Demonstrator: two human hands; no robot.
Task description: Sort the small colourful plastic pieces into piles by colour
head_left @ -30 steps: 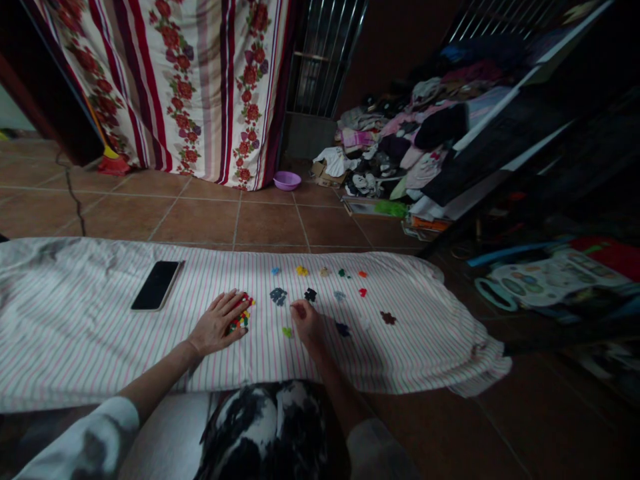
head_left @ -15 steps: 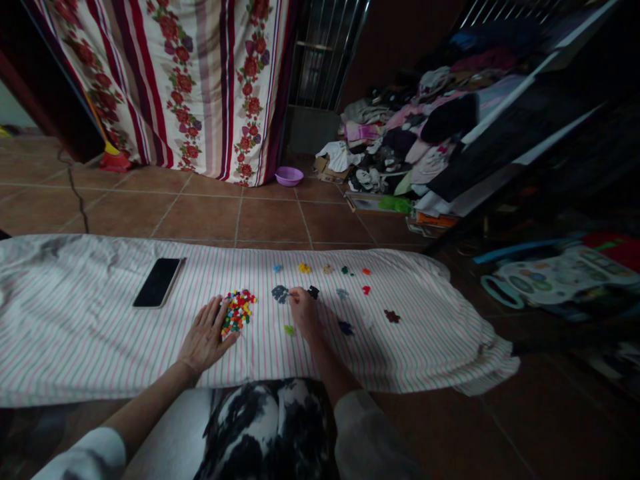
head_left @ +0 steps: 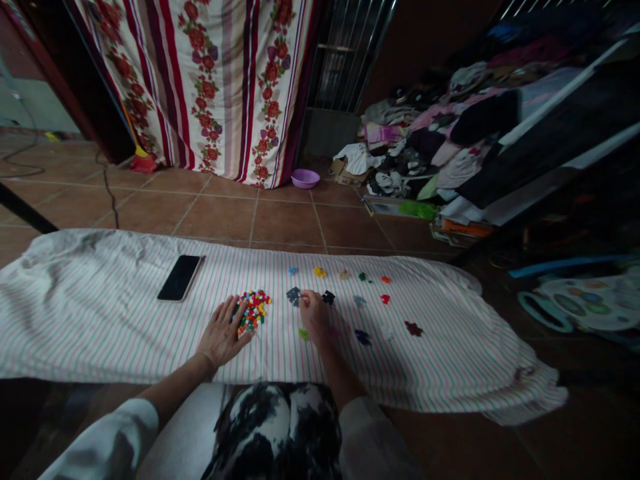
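My left hand [head_left: 220, 337] lies flat with fingers spread on the striped cloth, its fingertips touching the left edge of a mixed heap of small coloured pieces [head_left: 254, 311]. My right hand [head_left: 315, 315] is closed in a pinch at the right edge of a dark grey pile [head_left: 293, 296]; what sits between its fingertips is too small to make out. Just right of that hand is a black pile [head_left: 328, 297]. Below its wrist side lies a lime green pile [head_left: 303, 333], and a pink pile [head_left: 334, 333] is partly hidden behind the forearm.
Yellow [head_left: 320, 272], tan [head_left: 343, 274], dark blue [head_left: 363, 337] and brown [head_left: 413, 329] piles lie about the cloth [head_left: 125, 320], with several others. A phone [head_left: 180, 278] rests on the left. Beyond stand a purple basin [head_left: 305, 178] and heaped clothes [head_left: 425, 133].
The view has swung a little to the left, so everything appears farther right. Both hands keep their places beside the mixed heap and the dark grey pile.
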